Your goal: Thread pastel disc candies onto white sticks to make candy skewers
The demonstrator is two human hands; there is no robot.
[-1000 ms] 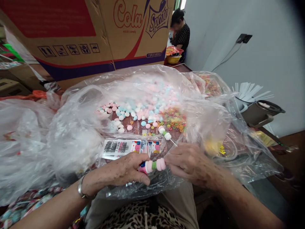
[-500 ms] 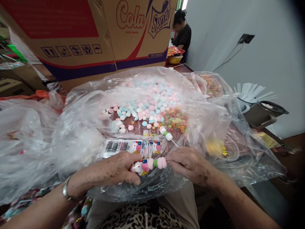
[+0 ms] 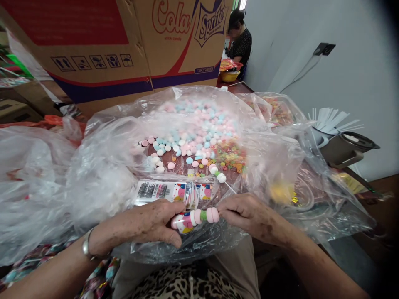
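Observation:
A printed wrapper (image 3: 183, 222) and a row of pink and green candies (image 3: 203, 215) lie between my two hands. My left hand (image 3: 156, 222) holds the wrapper between thumb and fingers. At the right end of the candies, my right hand (image 3: 246, 214) is closed in a pinch; the end of the stick there is hidden by the fingers. Just beyond it lies another candy stick (image 3: 221, 178) with white and green pieces, its white stick reaching to my right hand. A stack of printed wrappers (image 3: 162, 190) sits behind my left hand.
Loose pastel candies (image 3: 199, 128) and small ring candies (image 3: 230, 155) are heaped on clear plastic sheeting (image 3: 102, 166). A large cardboard box (image 3: 106, 74) stands behind. At the right are a grey jug (image 3: 343, 149) and white sticks (image 3: 332, 120). A person (image 3: 240, 43) sits farther back.
The wrapper has slid left off part of the candy row, so more pink candy shows beside it. My left thumb has shifted slightly down; my right hand is nearly still.

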